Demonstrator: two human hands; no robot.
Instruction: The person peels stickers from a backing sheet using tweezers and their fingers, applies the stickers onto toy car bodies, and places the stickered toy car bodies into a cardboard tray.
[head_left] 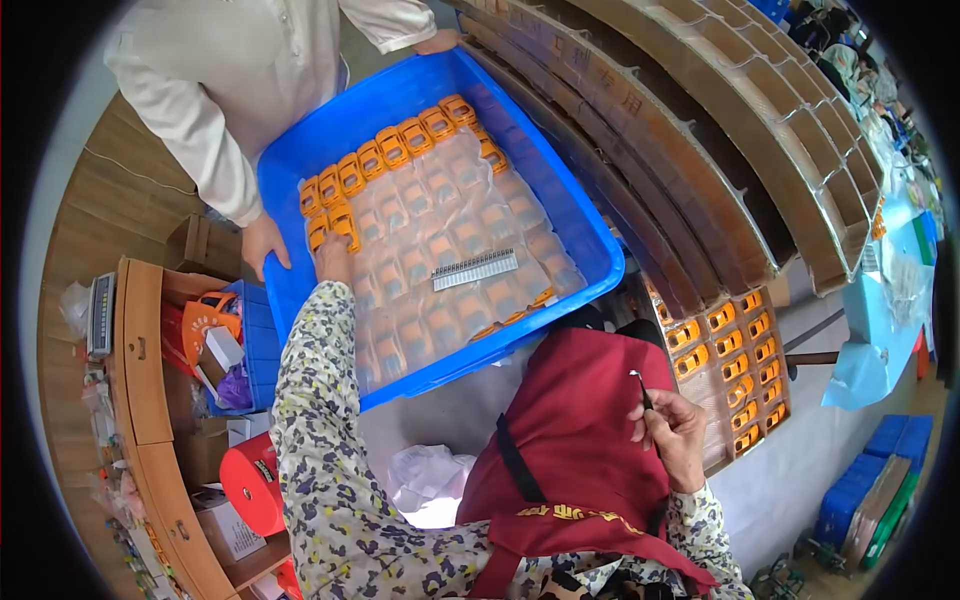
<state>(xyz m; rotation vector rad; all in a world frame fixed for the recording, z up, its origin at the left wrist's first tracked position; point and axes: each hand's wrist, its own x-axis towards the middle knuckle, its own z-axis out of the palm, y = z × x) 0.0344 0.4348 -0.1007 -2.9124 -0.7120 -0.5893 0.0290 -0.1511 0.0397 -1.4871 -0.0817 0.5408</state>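
Observation:
A large blue plastic bin [540, 125] tilts in front of me, holding rows of orange toy cars [390, 147]. Translucent plastic film [440, 220] covers most of them. My left hand [334, 260] is inside the bin at its left side, fingers closed around an orange toy car [343, 222]; the fingertips are partly hidden. On the film lies a silvery comb-like strip [475, 270] with a row of dark teeth. Above my lap, my right hand [672, 432] pinches dark tweezers [645, 396], with a tiny white piece at their tip.
Another person's hands [264, 243] hold the bin's rim. Stacked cardboard trays [640, 120] lean at the right, above a divided tray of orange cars [735, 350]. A wooden cabinet [150, 350] and red container [252, 485] stand left. Blue crates [860, 490] sit at lower right.

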